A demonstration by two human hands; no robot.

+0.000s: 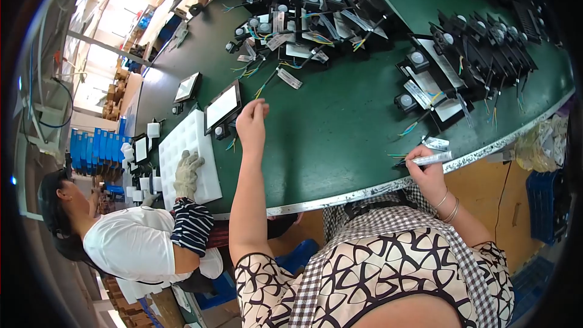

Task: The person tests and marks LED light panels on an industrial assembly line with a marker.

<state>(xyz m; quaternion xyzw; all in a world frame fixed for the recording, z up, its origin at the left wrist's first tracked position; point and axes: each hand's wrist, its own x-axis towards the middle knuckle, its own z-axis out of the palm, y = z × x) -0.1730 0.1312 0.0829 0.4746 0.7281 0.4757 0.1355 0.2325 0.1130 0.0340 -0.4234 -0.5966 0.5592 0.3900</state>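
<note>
My left hand [252,124] is raised over the green table with its fingers curled in and nothing showing in them. Close beside it lies a black floodlight [222,109] with a white panel, a round sensor and loose coloured wires. At the table's front edge my right hand [427,173] pinches a cable with a white printed tag [432,158]; thin wire ends [398,157] stick out past the fingertips. Another white tag [436,143] lies just beyond that hand. Farther up is a floodlight [446,112] with its sensor and wires.
Many black floodlights are piled at the back [316,12], and a row of them stands at the right [486,42]. To the left, a co-worker [130,243] rests a gloved hand [188,173] on a white foam tray [209,176]. A blue crate [545,206] stands below right.
</note>
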